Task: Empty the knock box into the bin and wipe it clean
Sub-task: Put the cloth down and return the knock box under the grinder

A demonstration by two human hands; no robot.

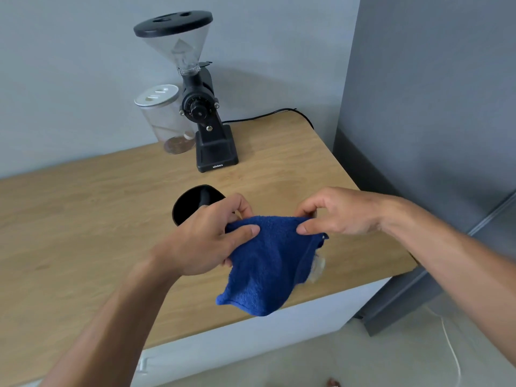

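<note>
Both hands pinch blue cloth [268, 261] (knock box [192, 203] behind).

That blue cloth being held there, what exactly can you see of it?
The blue cloth looks like soft terry towelling, deep blue, loosely folded. Both hands pinch its top edge, the left hand at one corner and the right hand at the other, so it hangs limp above the wooden counter, its lower corner drooping past the front edge.

On my light wooden bench [83, 208] a black coffee grinder with a clear funnel hopper [202, 107] stands near the wall. Just beside it, to its left, I see a clear glass jar with a white lid [164, 118]. A black cable [268, 114] trails behind the grinder.
</note>
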